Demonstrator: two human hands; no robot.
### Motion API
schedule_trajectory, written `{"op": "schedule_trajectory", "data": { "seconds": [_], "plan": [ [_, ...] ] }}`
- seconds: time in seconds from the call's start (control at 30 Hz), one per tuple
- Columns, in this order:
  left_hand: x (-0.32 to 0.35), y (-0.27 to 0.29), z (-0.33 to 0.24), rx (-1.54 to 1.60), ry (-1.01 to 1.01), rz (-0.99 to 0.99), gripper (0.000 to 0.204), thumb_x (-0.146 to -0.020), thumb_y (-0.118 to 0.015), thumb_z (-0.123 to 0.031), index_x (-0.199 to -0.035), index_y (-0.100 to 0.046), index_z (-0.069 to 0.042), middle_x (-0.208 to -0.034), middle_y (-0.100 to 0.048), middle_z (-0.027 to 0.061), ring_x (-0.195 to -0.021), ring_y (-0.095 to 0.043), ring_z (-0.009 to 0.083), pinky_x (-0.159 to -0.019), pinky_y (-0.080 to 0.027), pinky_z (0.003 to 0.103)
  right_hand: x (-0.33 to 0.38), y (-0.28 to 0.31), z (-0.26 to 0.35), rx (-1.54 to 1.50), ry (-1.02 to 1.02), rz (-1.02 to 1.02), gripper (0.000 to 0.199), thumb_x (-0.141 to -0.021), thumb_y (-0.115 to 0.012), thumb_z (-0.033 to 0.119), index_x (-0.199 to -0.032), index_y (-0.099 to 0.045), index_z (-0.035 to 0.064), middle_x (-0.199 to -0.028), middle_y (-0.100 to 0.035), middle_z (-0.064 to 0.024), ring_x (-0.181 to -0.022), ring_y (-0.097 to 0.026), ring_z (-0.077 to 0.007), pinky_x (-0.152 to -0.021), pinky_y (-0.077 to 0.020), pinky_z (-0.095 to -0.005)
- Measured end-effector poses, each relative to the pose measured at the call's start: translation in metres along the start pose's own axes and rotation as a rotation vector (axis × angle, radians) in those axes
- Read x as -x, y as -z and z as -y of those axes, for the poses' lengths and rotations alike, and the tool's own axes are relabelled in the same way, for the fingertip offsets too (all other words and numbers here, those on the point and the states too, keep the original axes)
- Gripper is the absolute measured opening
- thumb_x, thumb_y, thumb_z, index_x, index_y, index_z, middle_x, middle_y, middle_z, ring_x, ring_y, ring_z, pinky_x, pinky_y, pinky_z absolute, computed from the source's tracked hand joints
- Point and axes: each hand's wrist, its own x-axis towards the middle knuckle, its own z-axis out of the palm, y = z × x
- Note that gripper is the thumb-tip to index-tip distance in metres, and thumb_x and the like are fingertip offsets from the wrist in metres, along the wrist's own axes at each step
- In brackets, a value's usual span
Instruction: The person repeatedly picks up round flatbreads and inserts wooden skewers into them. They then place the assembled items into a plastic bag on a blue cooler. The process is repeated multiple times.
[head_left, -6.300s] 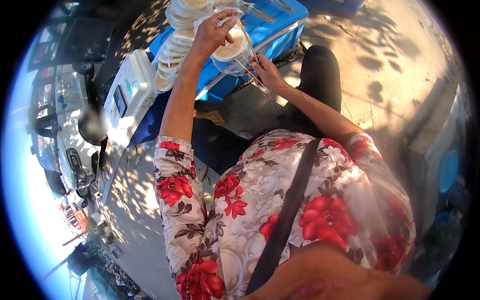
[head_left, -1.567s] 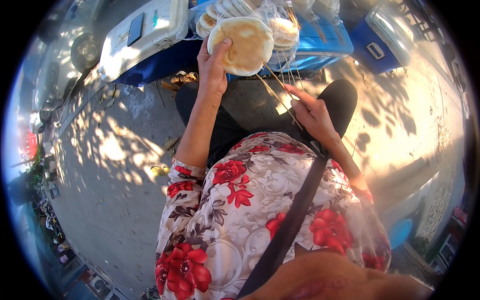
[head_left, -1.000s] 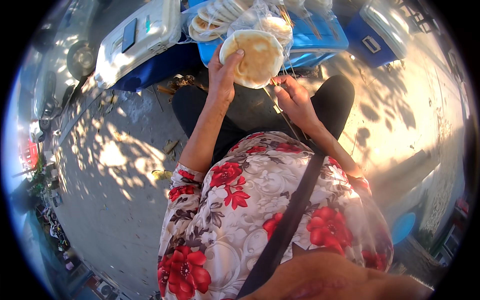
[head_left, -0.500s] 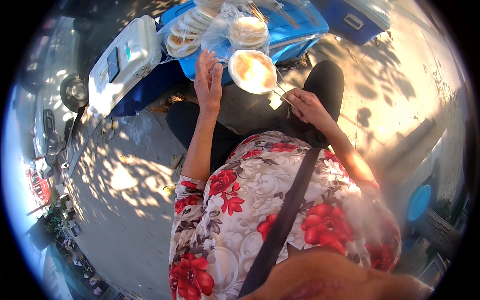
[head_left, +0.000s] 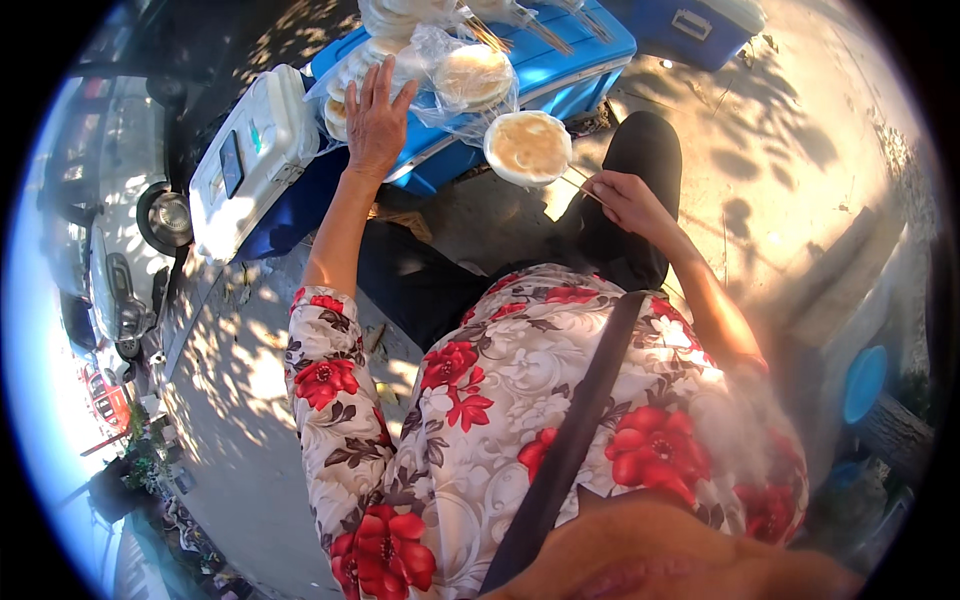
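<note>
My right hand (head_left: 628, 203) pinches thin wooden sticks that carry a round, pale wafer-like disc (head_left: 528, 148) with a browned middle. The disc is held out over the ground, just in front of the blue cooler's lid (head_left: 585, 78). My left hand (head_left: 376, 132) is open, fingers spread, at a stack of similar pale discs (head_left: 345, 75) in clear plastic on that lid; whether it touches them I cannot tell. Beside it lies another bagged disc (head_left: 472, 78). Behind these are more bagged discs (head_left: 395, 14) with bundled sticks (head_left: 485, 30) poking out.
A white-lidded box (head_left: 255, 140) with a phone (head_left: 231, 163) on top stands at the left. Another blue cooler (head_left: 690, 32) is at the far right. My knees (head_left: 645, 160) are close to the cooler. A round blue thing (head_left: 865, 385) stands by a trunk (head_left: 895, 435).
My left hand has moved forward and left to the stacked discs. The disc on sticks in my right hand has shifted slightly right and changed its tilt.
</note>
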Motion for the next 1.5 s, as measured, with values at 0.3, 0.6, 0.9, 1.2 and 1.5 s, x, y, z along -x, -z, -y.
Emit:
{"op": "schedule_trajectory", "data": {
  "seconds": [0.3,0.6,0.9,1.2,1.5],
  "plan": [
    [-0.054,0.01,-0.014,0.556,0.338,-0.113,0.014,-0.086,-0.058,-0.021,-0.088,-0.061,-0.007,-0.079,-0.065,0.004,-0.077,-0.064,0.0196,-0.068,-0.048,0.032,-0.031,-0.021,0.009,-0.225,-0.005,0.098,0.025,-0.096,-0.041,0.017,-0.109,-0.056,0.0016,-0.053,-0.038,0.0048,-0.041,-0.031,-0.0031,-0.038,-0.0249,-0.0191],
    [-0.076,0.034,-0.052,1.031,0.401,-0.169,0.019,-0.092,-0.053,-0.025,-0.09,-0.058,-0.007,-0.074,-0.068,0.001,-0.062,-0.065,0.0115,-0.055,-0.047,0.025,-0.085,-0.052,0.018,-0.391,0.122,-0.005,0.026,-0.097,-0.041,0.018,-0.112,-0.053,0.0009,-0.062,-0.042,0.0023,-0.043,-0.033,-0.0041,-0.038,-0.0279,-0.0197],
    [-0.046,0.024,-0.099,0.691,0.095,-0.257,0.021,-0.083,-0.06,-0.016,-0.103,-0.061,-0.01,-0.096,-0.065,0.002,-0.086,-0.062,0.0242,-0.074,-0.048,0.033,-0.129,-0.068,0.026,-0.389,0.182,-0.034,0.029,-0.095,-0.04,0.015,-0.118,-0.049,-0.0007,-0.064,-0.047,-0.0011,-0.045,-0.039,-0.0068,-0.04,-0.0338,-0.0227],
    [0.116,0.024,-0.025,0.739,0.752,-0.282,0.02,-0.085,-0.059,-0.012,-0.105,-0.061,-0.009,-0.103,-0.063,0.0064,-0.085,-0.063,0.0204,-0.076,-0.049,0.031,-0.052,-0.014,0.027,0.262,0.282,-0.309,0.032,-0.093,-0.049,0.021,-0.118,-0.056,0.0042,-0.079,-0.062,-0.0054,-0.065,-0.058,-0.0117,-0.058,-0.0469,-0.025],
    [0.319,-0.039,0.045,0.687,1.515,-0.453,0.025,-0.087,-0.056,-0.016,-0.11,-0.059,-0.006,-0.097,-0.064,0.0098,-0.085,-0.061,0.0182,-0.078,-0.048,0.031,-0.042,-0.099,0.053,0.221,0.044,0.369,0.024,-0.095,-0.046,0.018,-0.104,-0.061,0.0017,-0.068,-0.056,-0.0018,-0.054,-0.052,-0.0064,-0.049,-0.0414,-0.021]
  ]
}}
